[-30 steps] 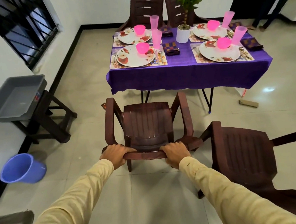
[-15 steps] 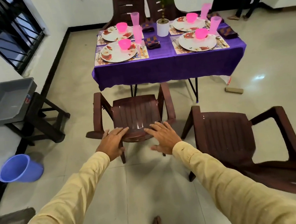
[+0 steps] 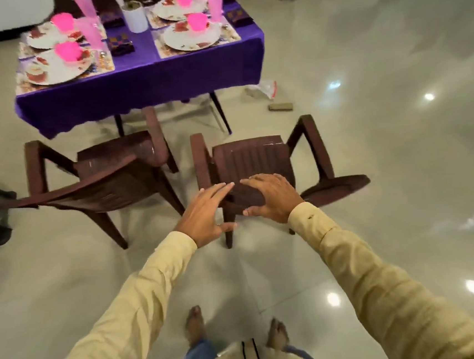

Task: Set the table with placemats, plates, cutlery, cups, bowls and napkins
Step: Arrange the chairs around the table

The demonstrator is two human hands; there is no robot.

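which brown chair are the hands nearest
The right chair: the left hand and right hand spread open at its backrest; the left chair stands clear of them.

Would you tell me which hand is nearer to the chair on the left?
Left. The left hand is just right of that chair, apart from it; the right hand is farther right, over the backrest of the other chair.

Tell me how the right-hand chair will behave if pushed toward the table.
The chair looks like moulded plastic, so it is probably light and fairly stiff. On the glossy floor its legs should slide easily. Pushed high on the backrest, it might tip forward.
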